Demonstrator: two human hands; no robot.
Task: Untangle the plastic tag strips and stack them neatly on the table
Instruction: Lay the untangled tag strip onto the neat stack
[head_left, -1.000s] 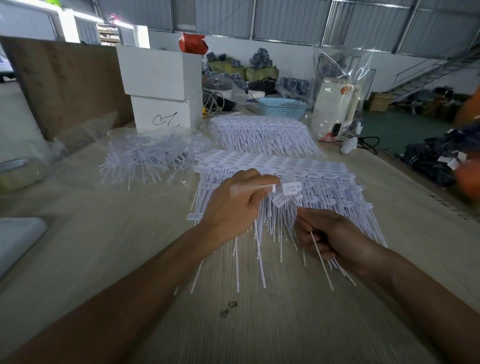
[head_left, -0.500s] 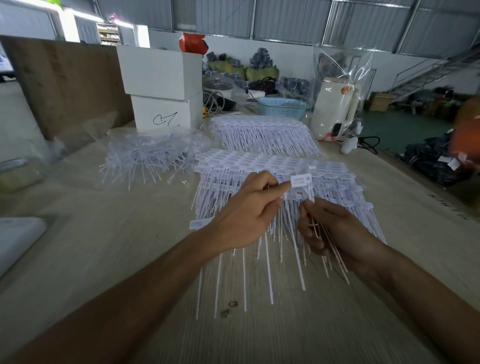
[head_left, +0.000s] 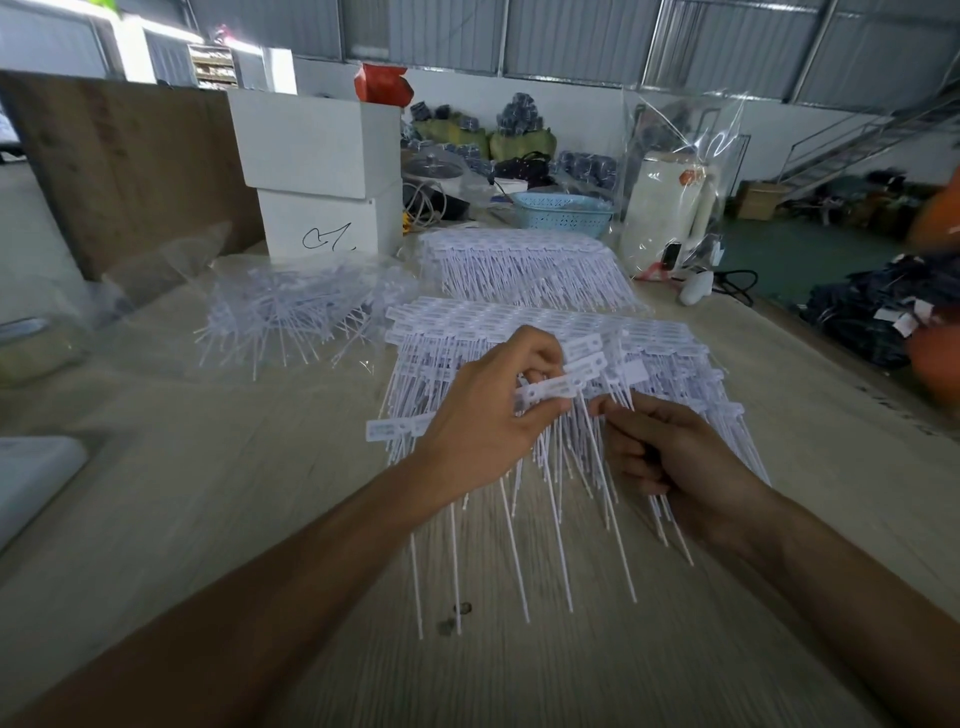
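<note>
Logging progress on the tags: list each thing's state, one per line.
Left hand: pinches tag heads.
Right hand: grips strip tails.
Near stack: aligned, flat.
Far stack: aligned, flat.
Loose pile: tangled, on clear plastic.
White boxes: stacked, closed.

— What's on my table?
— Two neat stacks of tag strips, a tangled pile in clear plastic, white boxes, a blue basket.

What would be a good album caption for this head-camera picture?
Left hand pinches tag strips while right hand grips their tails, above a neat stack on the wooden table.
</note>
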